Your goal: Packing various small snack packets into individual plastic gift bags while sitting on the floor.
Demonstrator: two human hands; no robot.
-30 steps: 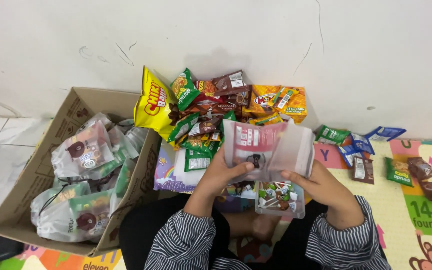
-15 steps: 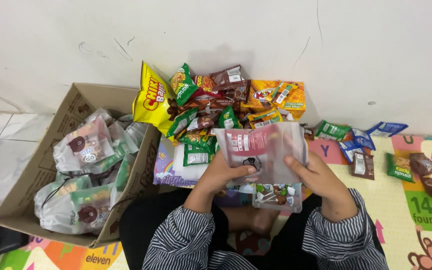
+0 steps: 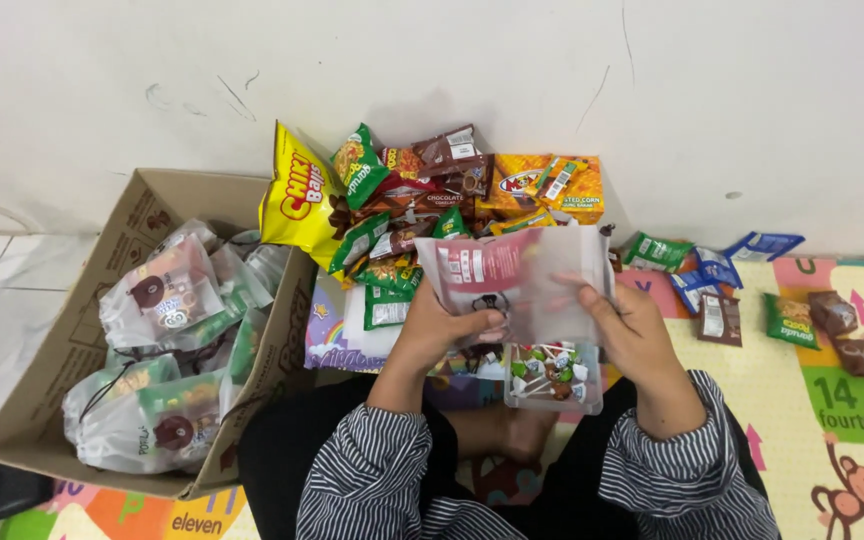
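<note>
clear plastic bag is pinched at its sides by left hand and right hand, above a lollipop tub, snack pile behind, box left

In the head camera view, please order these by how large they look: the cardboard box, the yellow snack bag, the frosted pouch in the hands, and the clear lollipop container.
1. cardboard box
2. frosted pouch, though it is held nearer the camera, so its lead is unsure
3. yellow snack bag
4. clear lollipop container, partly hidden by the pouch

Head cam, steep downward, close over hands, lap, prob. seated.
</note>
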